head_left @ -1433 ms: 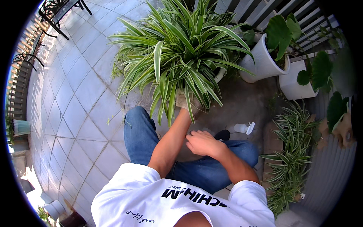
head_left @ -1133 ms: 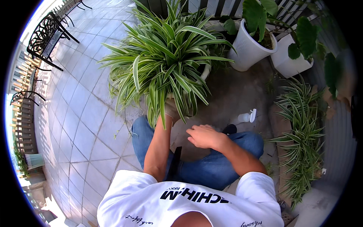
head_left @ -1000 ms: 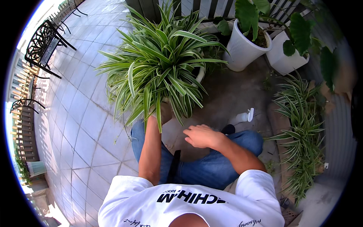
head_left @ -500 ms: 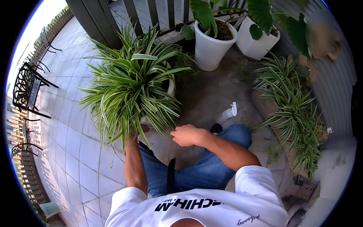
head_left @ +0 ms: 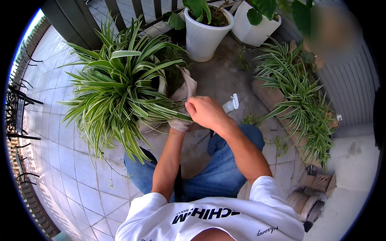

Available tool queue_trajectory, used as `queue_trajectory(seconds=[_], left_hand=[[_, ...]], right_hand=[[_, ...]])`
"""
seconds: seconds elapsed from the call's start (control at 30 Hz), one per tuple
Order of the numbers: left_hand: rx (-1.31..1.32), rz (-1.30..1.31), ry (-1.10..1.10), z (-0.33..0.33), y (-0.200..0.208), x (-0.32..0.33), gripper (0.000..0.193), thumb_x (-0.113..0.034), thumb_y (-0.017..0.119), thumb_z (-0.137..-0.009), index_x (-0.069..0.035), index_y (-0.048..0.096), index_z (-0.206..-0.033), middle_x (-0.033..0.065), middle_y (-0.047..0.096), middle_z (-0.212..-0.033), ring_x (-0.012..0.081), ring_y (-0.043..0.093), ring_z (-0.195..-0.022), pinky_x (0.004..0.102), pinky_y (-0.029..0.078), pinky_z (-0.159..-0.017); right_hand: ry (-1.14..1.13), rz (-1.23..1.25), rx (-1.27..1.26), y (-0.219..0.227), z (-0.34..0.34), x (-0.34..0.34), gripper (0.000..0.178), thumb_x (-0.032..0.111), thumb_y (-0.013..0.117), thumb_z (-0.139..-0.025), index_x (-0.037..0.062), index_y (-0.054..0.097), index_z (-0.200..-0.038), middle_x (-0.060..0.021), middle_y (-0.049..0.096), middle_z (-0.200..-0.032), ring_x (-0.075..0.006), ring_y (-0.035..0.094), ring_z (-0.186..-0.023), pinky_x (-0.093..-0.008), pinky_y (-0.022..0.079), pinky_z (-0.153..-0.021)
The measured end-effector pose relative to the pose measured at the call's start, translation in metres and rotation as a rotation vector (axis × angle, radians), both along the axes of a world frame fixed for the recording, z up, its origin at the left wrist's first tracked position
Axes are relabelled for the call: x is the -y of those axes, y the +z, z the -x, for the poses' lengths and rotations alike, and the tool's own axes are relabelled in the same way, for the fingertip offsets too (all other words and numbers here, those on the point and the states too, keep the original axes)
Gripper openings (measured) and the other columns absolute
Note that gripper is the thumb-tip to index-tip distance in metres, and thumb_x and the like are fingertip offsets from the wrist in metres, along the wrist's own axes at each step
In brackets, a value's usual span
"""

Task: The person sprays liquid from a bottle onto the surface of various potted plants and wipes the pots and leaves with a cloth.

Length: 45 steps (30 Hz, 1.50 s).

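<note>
A large spider plant with green and cream striped leaves spreads from a pale pot, mostly covered by its foliage. Just right of it, my left hand is wrapped in a crumpled greyish-beige cloth. The cloth sticks up past the hand and drapes over the wrist; the fingers are hidden in it. Long leaves cross in front of this hand. My right hand is closed beside it, thumb and fingers pinching leaf ends.
A small white bottle stands beyond my right hand. Two white planters, one round and one angular, stand by the railing. Another row of spider plants lines the right side. Black metal chairs stand at far left.
My left hand has come right from under the foliage, and the cloth now shows around it. My right hand has moved up to meet it at the leaves. The view has shifted slightly.
</note>
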<state>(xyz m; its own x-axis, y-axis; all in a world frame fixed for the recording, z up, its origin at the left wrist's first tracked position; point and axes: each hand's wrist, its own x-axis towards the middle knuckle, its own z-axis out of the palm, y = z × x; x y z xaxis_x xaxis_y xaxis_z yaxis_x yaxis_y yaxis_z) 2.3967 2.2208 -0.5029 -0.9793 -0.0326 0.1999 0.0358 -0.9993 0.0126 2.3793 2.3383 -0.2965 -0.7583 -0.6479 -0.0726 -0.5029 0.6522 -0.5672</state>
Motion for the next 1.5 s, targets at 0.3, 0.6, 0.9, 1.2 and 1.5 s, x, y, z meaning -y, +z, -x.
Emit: queue_trajectory(seconds=[0.3,0.6,0.9,1.2,1.5], left_hand=[[0.022,0.874,0.158,0.050,0.168,-0.062,0.035,-0.013,0.055,-0.096,-0.005,0.051,-0.130,0.0089,0.059,-0.117,0.0196,0.059,-0.102,0.0319,0.053,-0.085],[-0.440,2.424,0.829,0.038,0.268,-0.135,0.041,-0.038,0.058,-0.090,-0.011,0.065,-0.120,0.0106,0.053,-0.138,0.0326,0.041,-0.134,0.0766,0.006,-0.106],[0.356,0.880,0.287,0.023,0.196,-0.044,0.035,-0.023,0.037,-0.102,0.000,0.055,-0.121,0.0101,0.062,-0.116,0.0214,0.059,-0.105,0.0364,0.047,-0.094],[0.131,0.536,-0.002,0.013,0.096,-0.045,0.054,-0.026,0.048,-0.099,-0.009,0.032,-0.148,0.0106,0.036,-0.150,0.0241,0.035,-0.139,0.0363,0.031,-0.114],[0.163,0.667,0.137,-0.032,0.200,-0.040,0.030,-0.024,0.054,-0.094,-0.006,0.050,-0.119,0.0115,0.056,-0.118,0.0239,0.052,-0.117,0.0338,0.039,-0.106]], right_hand=[[-0.601,0.918,0.355,0.011,0.052,-0.056,0.057,0.046,0.041,-0.102,-0.0004,0.051,-0.134,-0.0149,0.055,-0.135,-0.0251,0.054,-0.123,-0.0337,0.042,-0.101],[-0.506,0.998,0.503,0.066,0.029,-0.041,0.058,0.042,0.049,-0.097,0.0047,0.042,-0.141,-0.0102,0.048,-0.140,-0.0229,0.047,-0.129,-0.0342,0.033,-0.110],[-0.260,-0.220,-0.695,0.036,0.016,-0.072,0.058,0.042,0.058,-0.091,0.0062,0.047,-0.136,-0.0126,0.046,-0.142,-0.0272,0.043,-0.132,-0.0391,0.027,-0.113],[-0.126,0.461,-0.184,0.020,0.027,-0.053,0.038,0.033,0.064,-0.092,0.0057,0.066,-0.119,-0.0183,0.064,-0.121,-0.0330,0.056,-0.120,-0.0467,0.035,-0.108],[-0.779,0.775,-0.034,0.007,0.064,-0.152,0.025,0.020,0.060,-0.095,-0.0002,0.067,-0.108,-0.0110,0.071,-0.102,-0.0160,0.067,-0.096,-0.0265,0.050,-0.083]])
